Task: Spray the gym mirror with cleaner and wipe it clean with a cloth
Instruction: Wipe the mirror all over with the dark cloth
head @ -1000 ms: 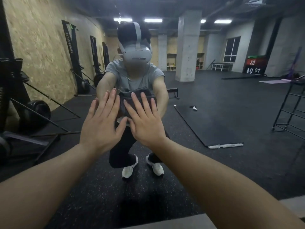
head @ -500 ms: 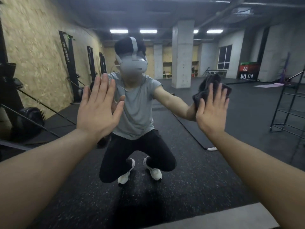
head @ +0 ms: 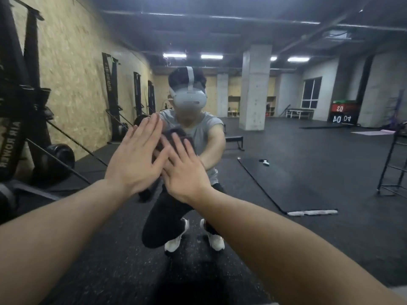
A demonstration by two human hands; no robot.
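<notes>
The gym mirror (head: 297,172) fills nearly the whole view and reflects me crouching in front of it. My right hand (head: 185,170) lies flat with straight fingers, pressing a dark grey cloth (head: 176,134) against the glass at centre. My left hand (head: 137,161) is flat too, fingers straight and spread, against the mirror just left of the cloth, its thumb side touching the right hand. Most of the cloth is hidden behind my right hand. No spray bottle is in my hands.
The reflection shows black rubber flooring, rowing machines (head: 13,137) along an OSB wall on the left, a concrete pillar (head: 255,89), a black mat with a small spray bottle (head: 265,162) on it, and a metal rack (head: 394,164) on the right. A pale sill strip (head: 398,290) runs at the bottom right.
My right hand has swept the cloth from the right back to the centre, beside the left hand. The left hand has shifted slightly right. The view has tilted up a little.
</notes>
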